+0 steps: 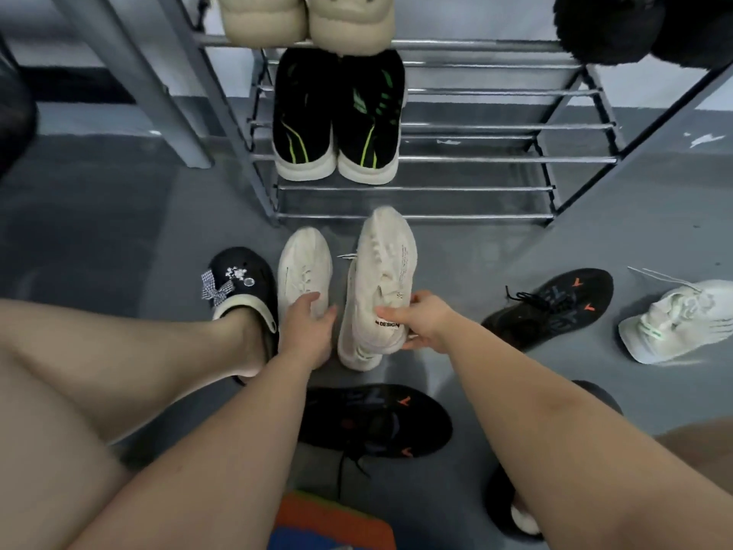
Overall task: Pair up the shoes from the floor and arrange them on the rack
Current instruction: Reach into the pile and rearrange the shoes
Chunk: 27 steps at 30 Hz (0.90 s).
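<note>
Just in front of the rack [436, 158], on the grey floor [119, 216], the cream pair is being gathered. R hand [426, 325] is wrapped round the heel end of one cream sneaker [382, 271], which is tilted on its side, toe toward the rack's bottom rail. L hand [307, 327] is laid on the heel of the second cream sneaker [303, 267], which sits flat on the floor just beside; fingers look curled over the collar, but whether it's actually gripped can't be told.

On the rack, a black/green pair [337, 117] is set at the left end of a middle shelf, w/ a beige pair [305, 17] above it.

Risks, as judged: the tilted sneaker is held only at the heel, so it could twist or be dropped when lifted. Loose laces may be snagged on the rails. The rails are spaced bars, so a toe could be slipped thru a gap. Mismatch is also possible, since a pale green-white sneaker [682, 323] lies well apart at the floor's right side and two black/orange sneakers [555, 303] lie unpaired.
</note>
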{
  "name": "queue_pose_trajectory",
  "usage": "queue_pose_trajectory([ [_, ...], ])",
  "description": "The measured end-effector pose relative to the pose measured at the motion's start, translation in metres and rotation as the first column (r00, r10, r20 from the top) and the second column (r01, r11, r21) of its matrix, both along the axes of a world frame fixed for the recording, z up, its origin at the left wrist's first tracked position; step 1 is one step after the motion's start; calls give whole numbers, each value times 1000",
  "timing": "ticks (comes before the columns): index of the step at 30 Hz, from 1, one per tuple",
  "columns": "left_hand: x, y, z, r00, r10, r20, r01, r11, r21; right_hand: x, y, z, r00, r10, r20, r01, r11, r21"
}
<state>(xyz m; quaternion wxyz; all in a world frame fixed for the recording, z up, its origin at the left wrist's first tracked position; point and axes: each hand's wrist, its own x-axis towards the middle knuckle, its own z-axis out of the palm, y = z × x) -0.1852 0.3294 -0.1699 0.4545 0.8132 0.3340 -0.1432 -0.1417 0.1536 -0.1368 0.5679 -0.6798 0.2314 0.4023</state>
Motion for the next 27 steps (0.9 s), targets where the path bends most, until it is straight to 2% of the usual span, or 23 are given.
queue_pose_trajectory([
  [3,-21,18,-11,995,-35,-96,44,995,88,-4,22,0,994,103,26,-101,993,-63],
  [5,-30,18,-20,993,-68,-101,82,987,138,-5,32,-2,990,136,26,-133,987,-93],
  [10,-22,5,-35,976,-28,-214,48,995,91,-2,36,-13,973,229,23,-219,951,-219],
  [13,-13,4,-39,966,77,-248,-49,992,117,-1,29,-24,965,262,25,-245,929,-279],
  [15,-10,0,-37,943,208,-261,-199,978,62,-1,26,-29,967,254,18,-239,932,-272],
  [18,-16,-1,-45,846,420,-328,-453,891,-29,1,23,-34,970,241,-5,-235,940,-247],
  [22,-23,9,-60,709,580,-402,-667,737,-112,5,20,-41,967,253,-32,-253,935,-250],
  [25,-24,17,-62,655,639,-403,-755,575,-316,9,19,-43,967,247,-66,-255,941,-223],
  [27,-25,19,-59,662,626,-413,-749,524,-405,11,18,-42,965,250,-83,-261,944,-202],
])
